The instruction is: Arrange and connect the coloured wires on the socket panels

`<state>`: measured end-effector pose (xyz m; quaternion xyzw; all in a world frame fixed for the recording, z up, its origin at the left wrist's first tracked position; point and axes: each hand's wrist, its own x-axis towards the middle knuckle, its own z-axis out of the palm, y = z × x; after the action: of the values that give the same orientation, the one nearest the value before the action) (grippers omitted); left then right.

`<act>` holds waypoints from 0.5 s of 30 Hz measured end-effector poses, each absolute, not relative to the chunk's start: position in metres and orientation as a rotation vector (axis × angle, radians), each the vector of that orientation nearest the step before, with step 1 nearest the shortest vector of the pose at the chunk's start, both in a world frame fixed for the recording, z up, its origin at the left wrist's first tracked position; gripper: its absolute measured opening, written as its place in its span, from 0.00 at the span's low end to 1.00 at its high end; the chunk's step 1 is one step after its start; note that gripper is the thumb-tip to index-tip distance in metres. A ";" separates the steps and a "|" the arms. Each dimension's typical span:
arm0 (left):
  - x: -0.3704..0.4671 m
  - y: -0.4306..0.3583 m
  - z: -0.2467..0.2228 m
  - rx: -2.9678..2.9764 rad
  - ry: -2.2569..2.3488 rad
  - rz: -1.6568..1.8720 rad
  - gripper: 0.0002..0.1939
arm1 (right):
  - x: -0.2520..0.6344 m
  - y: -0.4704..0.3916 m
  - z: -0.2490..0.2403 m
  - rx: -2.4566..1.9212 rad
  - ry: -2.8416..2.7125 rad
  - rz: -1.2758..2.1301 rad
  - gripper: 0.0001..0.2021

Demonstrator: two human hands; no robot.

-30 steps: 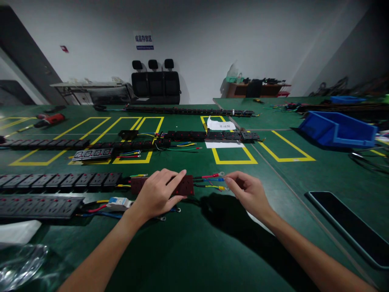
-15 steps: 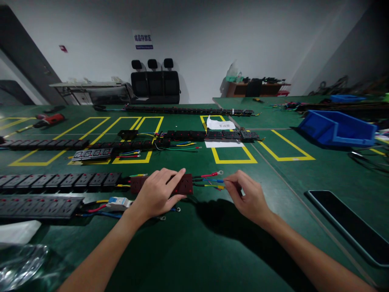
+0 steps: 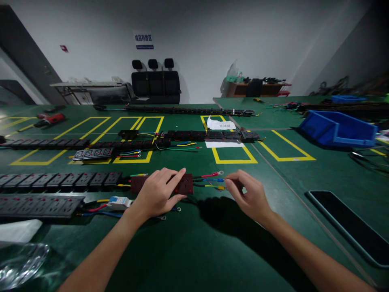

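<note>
My left hand (image 3: 159,190) lies over a dark red socket module (image 3: 187,183), its fingers wrapped over the top and thumb at the near edge. Red, blue and yellow-green wires with ring terminals stick out of the module's right end. The fingertips of my right hand (image 3: 246,192) are pinched together at the tip of the blue wire (image 3: 219,180). Just behind it is the red wire's ring terminal (image 3: 220,173). Left of the module runs a row of black sockets (image 3: 73,181), and nearer lies a grey socket strip (image 3: 42,206) wired to a small white breaker (image 3: 119,203).
A phone (image 3: 349,227) lies at the right, with a blue bin (image 3: 337,129) behind it. More socket strips (image 3: 206,135) and papers (image 3: 221,124) cross the table's middle. A red power tool (image 3: 53,120) rests at the far left, clear plastic (image 3: 22,263) at the near left.
My right hand has shifted very slightly to the right, and more of the blue wire's end shows. My left hand stays on the module.
</note>
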<state>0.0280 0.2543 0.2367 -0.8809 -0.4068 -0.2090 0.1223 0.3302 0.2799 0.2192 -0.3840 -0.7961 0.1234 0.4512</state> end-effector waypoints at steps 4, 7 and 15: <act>0.028 0.254 0.238 -2.555 -1.195 -0.590 0.36 | 0.331 0.279 0.221 -0.961 -1.959 0.332 0.07; 0.029 0.254 0.239 -2.542 -1.188 -0.587 0.36 | 0.332 0.280 0.220 -0.970 -1.952 0.351 0.07; 0.028 0.255 0.237 -2.508 -1.195 -0.600 0.35 | 0.333 0.279 0.215 -0.996 -1.935 0.455 0.08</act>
<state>0.0279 0.2551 0.2369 -0.8726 -0.4158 -0.2087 0.1489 0.3328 0.2793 0.2152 -0.4015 -0.7801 0.1835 0.4433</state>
